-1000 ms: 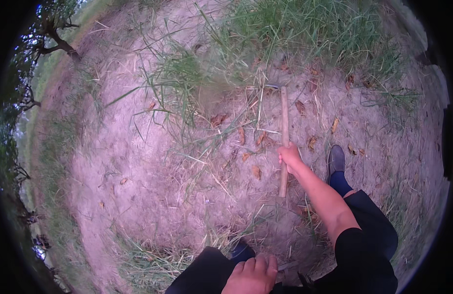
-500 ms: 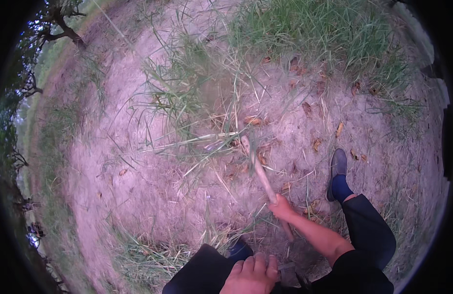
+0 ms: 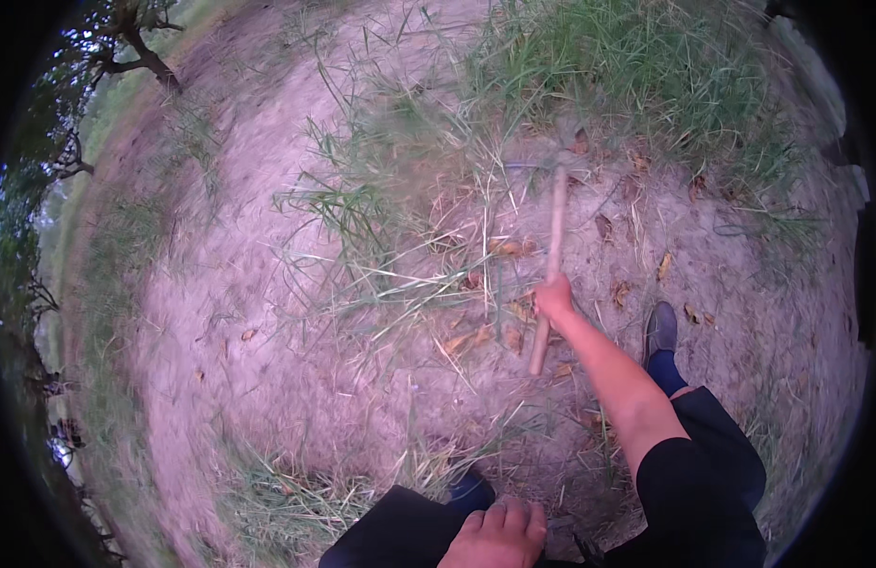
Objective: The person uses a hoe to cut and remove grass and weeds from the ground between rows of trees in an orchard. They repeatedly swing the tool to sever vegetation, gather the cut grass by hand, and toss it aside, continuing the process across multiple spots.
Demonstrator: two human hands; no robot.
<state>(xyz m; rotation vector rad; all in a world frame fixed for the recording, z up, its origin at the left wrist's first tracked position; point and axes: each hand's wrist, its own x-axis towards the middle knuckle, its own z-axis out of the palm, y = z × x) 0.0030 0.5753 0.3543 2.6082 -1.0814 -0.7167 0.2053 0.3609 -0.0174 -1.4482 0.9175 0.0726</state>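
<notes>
Right hand [image 3: 554, 299] out ahead at the end of a bare forearm, fingers closed around a pale wooden handle [image 3: 549, 275], gripping it a little below the middle. Handle nearly upright in the view, lower end free over the dirt near a scatter of dry leaves [image 3: 507, 248], upper end reaching to a blurred tool head [image 3: 542, 166] at the edge of the green grass [image 3: 637, 76]. Shape of the head too smeared to tell, metal blade or not.

Left hand [image 3: 497, 536] low at the bottom edge, knuckles up, fingers curled loosely and resting on a dark-clothed knee [image 3: 400, 530]; nothing held. Well apart from the handle.

Right leg in dark trousers [image 3: 712, 473] along the lower right, a dark shoe [image 3: 660, 331] flat on the ground just right of the forearm. Tip of another dark shoe [image 3: 471, 492] just above the left hand.

Ground mostly bare, pale sandy soil [image 3: 267, 312]. Loose cut grass stalks [image 3: 390, 275] strewn left of the handle, some green, some straw-coloured, lying crosswise. A low tuft of grass [image 3: 286, 492] at lower left. Thick standing grass across the top right. Tree trunk and branches [image 3: 140, 52] at the far upper left, bent by the lens.
</notes>
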